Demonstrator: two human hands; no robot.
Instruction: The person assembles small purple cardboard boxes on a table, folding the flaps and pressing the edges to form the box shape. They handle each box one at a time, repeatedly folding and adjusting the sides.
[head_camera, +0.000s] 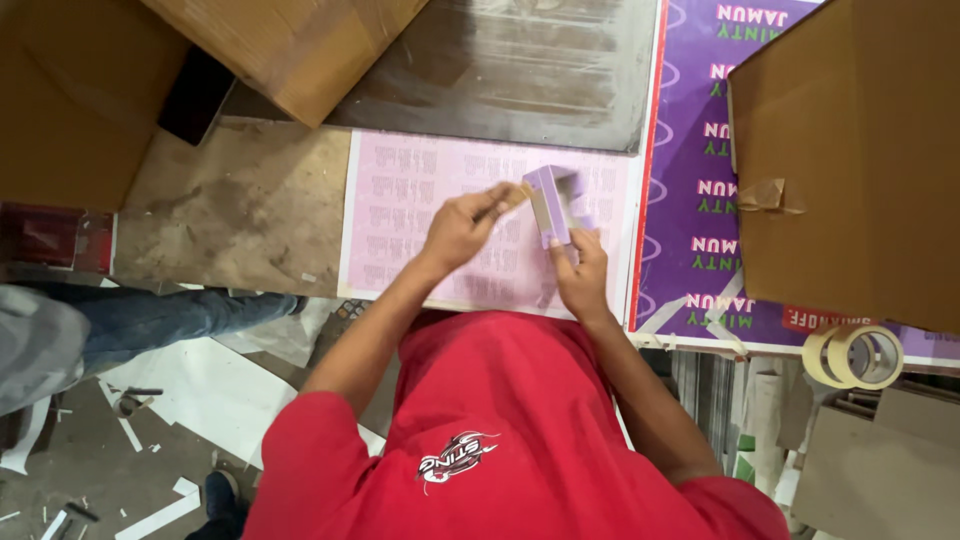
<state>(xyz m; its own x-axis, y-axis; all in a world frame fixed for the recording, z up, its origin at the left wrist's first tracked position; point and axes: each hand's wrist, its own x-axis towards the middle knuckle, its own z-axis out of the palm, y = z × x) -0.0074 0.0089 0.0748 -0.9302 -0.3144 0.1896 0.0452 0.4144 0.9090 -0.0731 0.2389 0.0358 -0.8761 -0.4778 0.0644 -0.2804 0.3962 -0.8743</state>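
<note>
A small purple carton (556, 203) stands over a pink printed sheet (400, 200) on the counter (240, 210), long axis toward 12 o'clock. The right hand (580, 268) grips its near end from 6 o'clock. The left hand (462, 228) fingers (500, 200) pinch what looks like a tan flap at 9 o'clock. Cardboard boxes (850, 160) crowd 3 o'clock.

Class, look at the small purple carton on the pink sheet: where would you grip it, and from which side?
Grip the small purple carton across its two long side walls, coming from its near closed end, where the right hand is. Its far end is open, where the left hand works a flap.
</note>
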